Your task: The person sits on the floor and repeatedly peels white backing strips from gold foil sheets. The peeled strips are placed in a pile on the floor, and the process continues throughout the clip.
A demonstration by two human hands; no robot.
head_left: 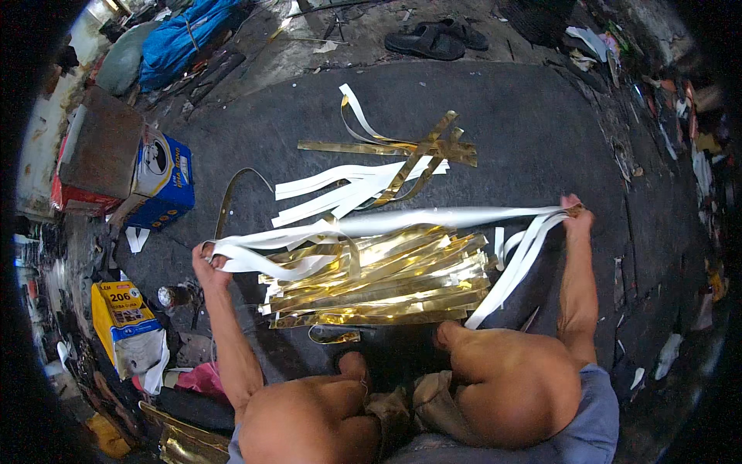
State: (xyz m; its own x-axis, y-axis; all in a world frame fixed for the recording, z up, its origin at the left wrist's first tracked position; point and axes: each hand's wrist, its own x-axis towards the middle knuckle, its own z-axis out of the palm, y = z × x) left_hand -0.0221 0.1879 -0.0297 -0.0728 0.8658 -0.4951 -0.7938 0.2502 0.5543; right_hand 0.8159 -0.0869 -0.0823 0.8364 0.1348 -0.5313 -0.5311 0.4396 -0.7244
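Several white strips point(456, 220) stretch between my two hands, slightly blurred along their middle. At the left my left hand point(209, 265) is closed on one end, where a white loop hangs and a thin dark strip arches up. Far to the right my right hand point(576, 210) pinches the other end, with loose strip tails point(519, 274) slanting down toward my knee. Under the stretched strips lies a pile of shiny gold strips point(386, 286). Beyond it sit more white strips point(352, 189) and a few crossed gold strips point(433, 151).
A blue box point(164, 182) and a rusty-topped box point(100, 147) stand at the left. Nearer is a yellow and blue carton point(124, 321). Black sandals point(433, 40) lie at the far edge of the dark mat point(533, 131). Scraps litter the right side.
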